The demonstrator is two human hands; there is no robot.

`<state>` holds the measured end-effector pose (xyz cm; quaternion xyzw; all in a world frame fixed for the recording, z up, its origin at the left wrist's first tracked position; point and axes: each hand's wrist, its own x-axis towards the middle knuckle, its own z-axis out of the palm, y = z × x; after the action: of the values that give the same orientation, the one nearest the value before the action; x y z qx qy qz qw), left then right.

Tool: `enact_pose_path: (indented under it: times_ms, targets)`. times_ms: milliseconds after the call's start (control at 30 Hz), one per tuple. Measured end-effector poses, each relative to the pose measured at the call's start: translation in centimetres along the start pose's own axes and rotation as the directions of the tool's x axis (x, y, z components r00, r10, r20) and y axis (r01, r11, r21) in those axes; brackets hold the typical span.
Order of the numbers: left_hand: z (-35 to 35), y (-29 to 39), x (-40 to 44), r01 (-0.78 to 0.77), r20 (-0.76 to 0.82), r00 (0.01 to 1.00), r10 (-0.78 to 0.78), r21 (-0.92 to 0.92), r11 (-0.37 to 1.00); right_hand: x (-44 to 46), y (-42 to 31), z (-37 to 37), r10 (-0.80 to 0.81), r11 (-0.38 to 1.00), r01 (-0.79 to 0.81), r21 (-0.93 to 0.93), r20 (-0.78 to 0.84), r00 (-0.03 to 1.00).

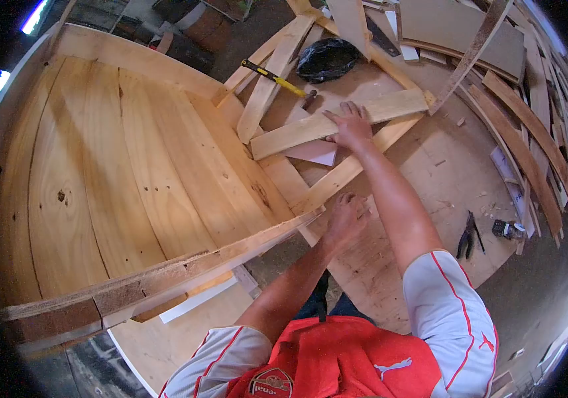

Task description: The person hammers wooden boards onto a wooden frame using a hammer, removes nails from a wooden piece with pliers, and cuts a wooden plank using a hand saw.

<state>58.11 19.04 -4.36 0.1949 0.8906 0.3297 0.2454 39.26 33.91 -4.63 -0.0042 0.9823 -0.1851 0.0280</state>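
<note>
My right hand lies across a pale wooden slat, its fingers over the far edge and the thumb at the near side. The slat slopes across the open wooden frame, which joins a large planked panel on the left. My left hand is just below the frame's near bar, fingers curled; what they hold, if anything, is hidden. Beyond the slat, a hammer with a yellow and black handle rests across another frame piece. A white-faced offcut shows under the slat.
A black plastic bag lies within the frame's far part. Pliers and a small dark box are on the plywood board at the right. Stacked wood strips line the right side.
</note>
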Motion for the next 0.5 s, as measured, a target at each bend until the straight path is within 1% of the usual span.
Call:
enact_pose_path:
  times_ms: [100, 200, 300, 500]
  targets:
    - [-0.3, 0.3, -0.2, 0.004, -0.01, 1.0, -0.004, -0.003, 1.0, 0.0, 0.0, 0.1, 0.01, 1.0, -0.01, -0.006, -0.006, 1.0]
    - [-0.5, 0.6, -0.2, 0.067, 0.04, 0.997, -0.07, 0.062, 0.996, -0.2, 0.0, 0.0, 0.005, 1.0, -0.005, -0.017, -0.023, 1.0]
    - [-0.2, 0.0, -0.8, -0.006, -0.003, 1.0, 0.007, 0.036, 0.999, -0.3, 0.0, 0.0, 0.004, 1.0, -0.005, -0.027, -0.039, 0.999]
    - [0.6, -0.6, -1.3, -0.041, -0.076, 0.996, 0.042, 0.005, 0.999, -0.2, 0.1, 0.3, -0.002, 0.999, 0.0, -0.037, -0.055, 0.998]
